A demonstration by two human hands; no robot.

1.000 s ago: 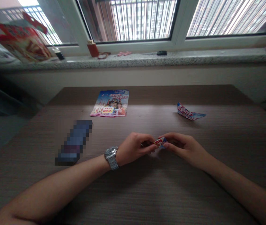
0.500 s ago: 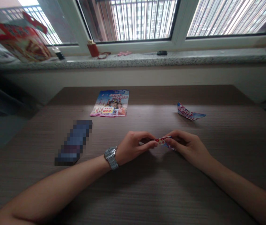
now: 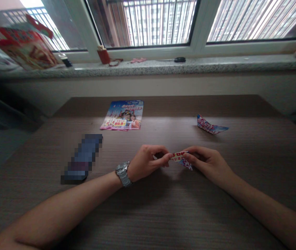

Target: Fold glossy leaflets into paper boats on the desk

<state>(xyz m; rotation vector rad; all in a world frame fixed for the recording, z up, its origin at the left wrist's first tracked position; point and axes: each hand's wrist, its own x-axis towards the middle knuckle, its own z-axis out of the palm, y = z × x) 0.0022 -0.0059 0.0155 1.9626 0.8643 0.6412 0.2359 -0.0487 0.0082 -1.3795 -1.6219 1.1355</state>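
Note:
Between my hands, just above the table, is a small folded piece of printed paper (image 3: 178, 157), yellow and red with a blue and pink flap hanging below. My left hand (image 3: 149, 161), with a metal watch on its wrist, pinches the paper's left end between thumb and fingers. The right end is pinched by my right hand (image 3: 206, 161); its fingertips hide part of the paper. Beyond my right hand a folded paper shape (image 3: 210, 126), printed in blue and red, rests on the table with its ends raised.
A stack of printed flyers (image 3: 124, 116) lies toward the back of the table (image 3: 148, 215). A pixelated dark phone-like object (image 3: 82, 158) is left of my hands. On the stone windowsill (image 3: 148, 67) are a red food bag (image 3: 30, 48), a small red container (image 3: 103, 55) and a dark-handled tool (image 3: 179, 59).
My left hand has shifted slightly left along the paper, so more of its yellow and red face shows. The blue and pink flap now hangs lower.

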